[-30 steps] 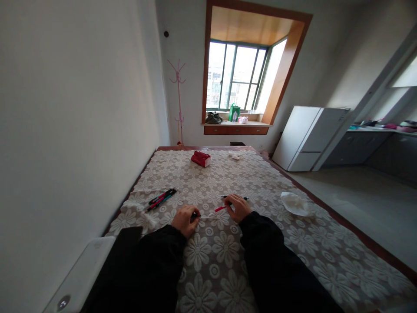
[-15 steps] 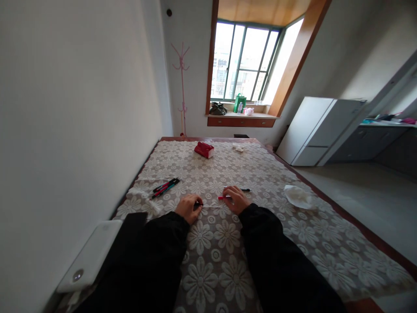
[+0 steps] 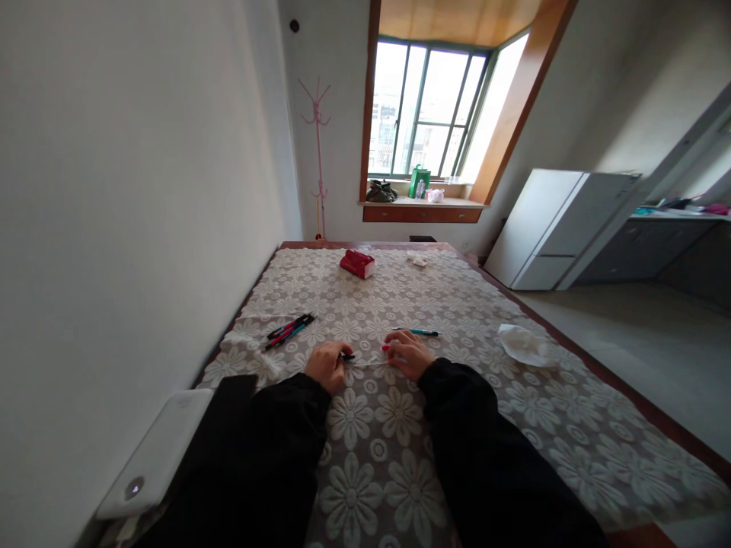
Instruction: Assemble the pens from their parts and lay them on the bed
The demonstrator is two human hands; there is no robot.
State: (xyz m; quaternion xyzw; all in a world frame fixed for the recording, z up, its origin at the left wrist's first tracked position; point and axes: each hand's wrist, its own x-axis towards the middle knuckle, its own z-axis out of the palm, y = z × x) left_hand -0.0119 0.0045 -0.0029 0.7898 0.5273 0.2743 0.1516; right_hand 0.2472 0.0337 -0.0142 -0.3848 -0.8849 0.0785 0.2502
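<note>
**Both hands on a pen part, mid-counter**

Left hand (image 3: 327, 365): curled closed, knuckles up, resting on the lace cloth (image 3: 400, 457). A short black pen piece (image 3: 347, 356) sticks out of its fingertips toward the right. Grip reads as a pinch on that piece.

Right hand (image 3: 406, 355): fingers bent down onto the cloth, a red pen tip (image 3: 387, 348) showing at its fingertips. Can't tell whether it pinches the red piece or just presses on it. A thin pale line runs between the two hands; too small to identify.

Hands are near each other, not touching. Black sleeves on both arms.

Outward:
- Teal pen (image 3: 419, 332) lies flat just beyond the right hand, apart from it.
- Bundle of pens (image 3: 289, 330), red and teal with black, lies left of and beyond the left hand.
- Crumpled white tissue (image 3: 522, 346) well right of the hands.
- Red box (image 3: 357, 263) at the far end of the counter.
- White device (image 3: 154, 457) at the near left edge, by the wall.
</note>
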